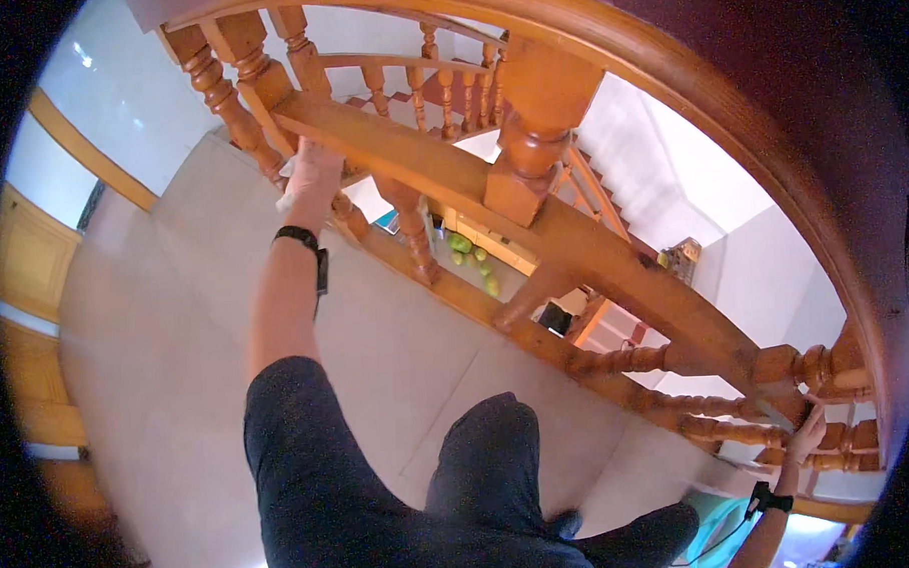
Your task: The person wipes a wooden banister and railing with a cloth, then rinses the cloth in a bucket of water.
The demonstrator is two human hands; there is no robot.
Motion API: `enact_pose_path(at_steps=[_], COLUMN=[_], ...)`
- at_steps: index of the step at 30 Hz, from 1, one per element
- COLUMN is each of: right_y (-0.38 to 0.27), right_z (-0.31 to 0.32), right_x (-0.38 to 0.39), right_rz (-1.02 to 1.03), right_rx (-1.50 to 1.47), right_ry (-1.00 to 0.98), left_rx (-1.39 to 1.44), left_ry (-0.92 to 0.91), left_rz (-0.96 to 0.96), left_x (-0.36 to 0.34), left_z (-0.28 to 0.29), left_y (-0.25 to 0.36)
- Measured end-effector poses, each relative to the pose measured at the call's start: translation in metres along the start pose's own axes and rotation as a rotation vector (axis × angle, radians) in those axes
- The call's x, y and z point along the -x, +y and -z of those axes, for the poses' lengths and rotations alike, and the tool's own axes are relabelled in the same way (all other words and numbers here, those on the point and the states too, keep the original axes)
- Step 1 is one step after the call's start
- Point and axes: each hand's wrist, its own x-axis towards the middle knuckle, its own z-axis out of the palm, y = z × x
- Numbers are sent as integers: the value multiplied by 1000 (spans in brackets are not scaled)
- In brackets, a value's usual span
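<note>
My left hand reaches up against the underside of a wooden cross rail, next to a turned baluster. Its fingers are mostly hidden behind the rail, and a whitish scrap, perhaps cloth, shows beside it. Far to the right, my right hand is closed at the other end of the same rail, by another set of balusters. Small pale bits show around its fingers, too small to name. Both wrists wear dark bands.
A curved handrail arches above the cross rail, with a thick carved post between them. Beyond the balusters, stairs and a lower level with green fruit show. Pale floor tiles lie below me; a turquoise basin stands near my right forearm.
</note>
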Motion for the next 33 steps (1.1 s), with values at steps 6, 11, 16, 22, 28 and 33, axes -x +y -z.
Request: enact_pose_path(at_steps=[6, 11, 16, 22, 28, 33], right_y=[-7, -21, -13, -11, -12, -35], right_z=[-9, 0, -15, -14, -16, -15], right_x=[-3, -4, -3, 0, -1, -4], right_rz=[33, 30, 12, -15, 64, 27], right_rx=[22, 84, 104, 139, 206, 171], right_ry=[-34, 0, 36, 58, 83, 83], left_rx=[-186, 493, 1381, 2333, 2845, 2324], left_ry=[-645, -420, -393, 231, 473, 181], left_rz=[-320, 408, 1104, 957, 481, 522], left_x=[49, 173, 210, 140, 46, -6], left_z=[-71, -66, -50, 166, 290, 273], left_y=[56, 62, 34, -2, 8, 42])
